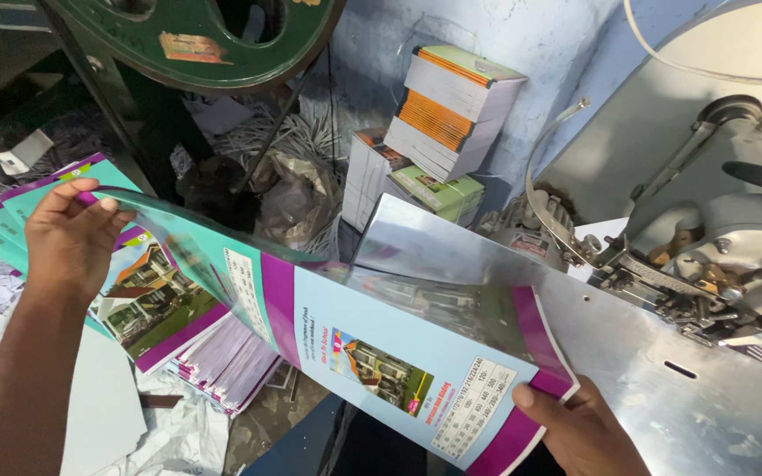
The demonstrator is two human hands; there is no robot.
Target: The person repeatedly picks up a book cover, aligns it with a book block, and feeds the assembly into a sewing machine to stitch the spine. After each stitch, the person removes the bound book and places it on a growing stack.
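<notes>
We hold 1 glossy printed cover sheet stretched between both hands: our left hand pinches its far edge above a stack of matching covers, our right hand grips the near corner, so the sheet bows without creasing. It hangs partly over the metal surface of what is probably a stitching machine. Bundled booklets lean on the blue wall.
</notes>
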